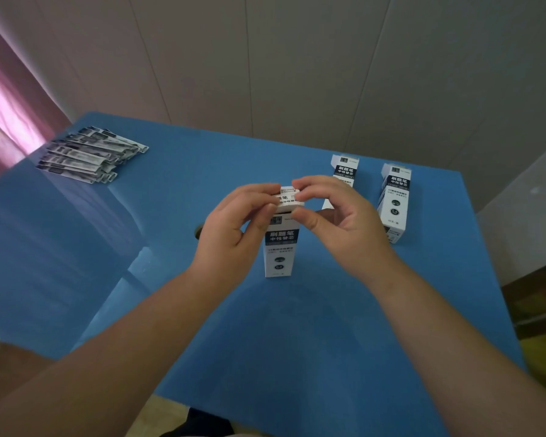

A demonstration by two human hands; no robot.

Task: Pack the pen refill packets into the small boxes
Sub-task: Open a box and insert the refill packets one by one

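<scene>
Near box (279,247) stands upright mid-table (171,279); left hand (230,228) and right hand (338,222) pinch the top flap (289,197) at its mouth. Two more boxes (393,203) stand upright behind right. Loose refill packets (89,156) lie piled far left.

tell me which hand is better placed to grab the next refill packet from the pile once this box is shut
Left. The packet pile lies at the table's far left, on the left hand's side. The right hand would have to cross over the box that both hands now pinch at its top flap.
</scene>
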